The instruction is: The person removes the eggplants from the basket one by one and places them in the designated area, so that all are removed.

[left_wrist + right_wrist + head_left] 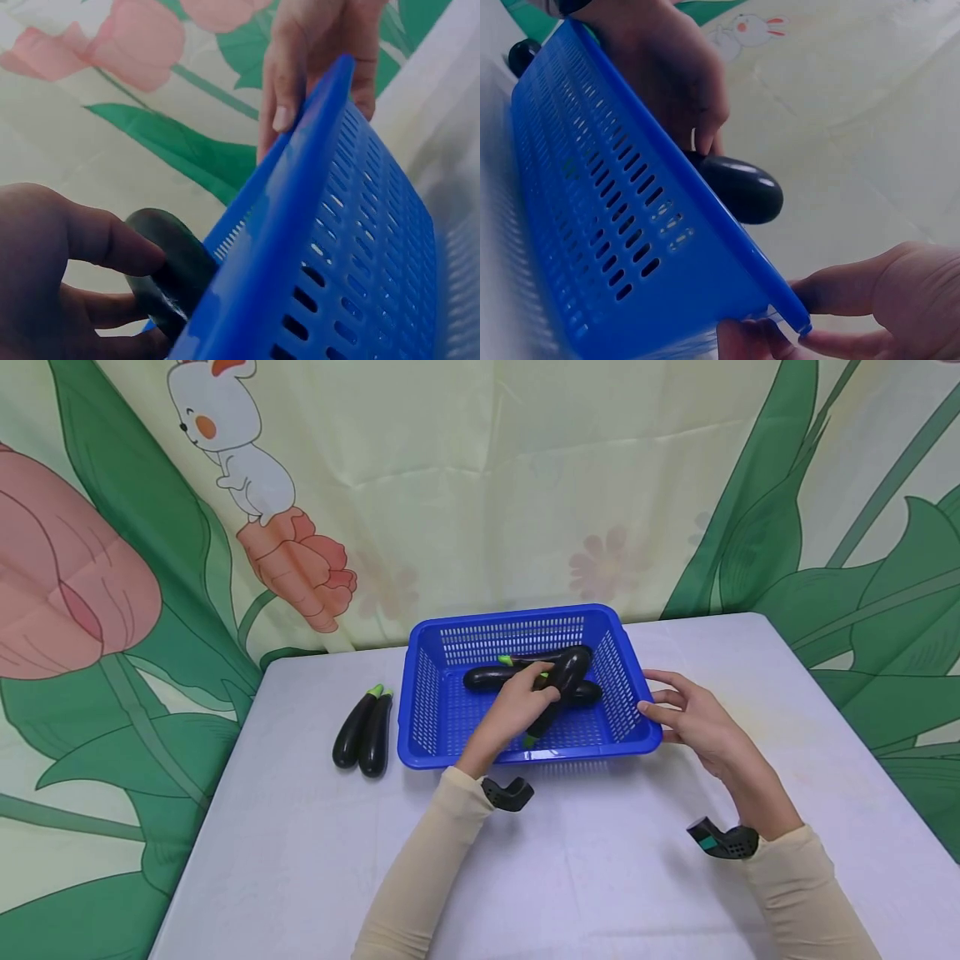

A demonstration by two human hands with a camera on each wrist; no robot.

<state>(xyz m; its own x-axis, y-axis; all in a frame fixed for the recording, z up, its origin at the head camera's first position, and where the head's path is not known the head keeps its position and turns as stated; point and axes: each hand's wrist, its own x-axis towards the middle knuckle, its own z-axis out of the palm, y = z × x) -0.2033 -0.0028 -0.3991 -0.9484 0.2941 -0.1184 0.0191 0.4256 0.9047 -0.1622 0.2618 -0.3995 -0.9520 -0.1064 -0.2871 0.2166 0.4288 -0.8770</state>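
Observation:
My left hand (516, 706) reaches over the front rim of a blue plastic basket (525, 758) and grips a dark purple eggplant (572, 670). This eggplant lies slanted, its green stem end toward the front rim. In the left wrist view, the thumb and fingers pinch the eggplant (176, 259) just inside the basket wall. Beneath and behind it, other eggplants (486, 677) lie crosswise on the basket floor, partly hidden. My right hand (697, 722) pinches the basket's right rim; in the right wrist view, thumb and fingers hold the rim's corner.
Two eggplants (372, 739) lie side by side on the white tablecloth (300, 843), left of the basket, green stems pointing away. A printed curtain (465, 502) with a rabbit and flowers hangs behind the table's back edge. Each wrist wears a black device (507, 794).

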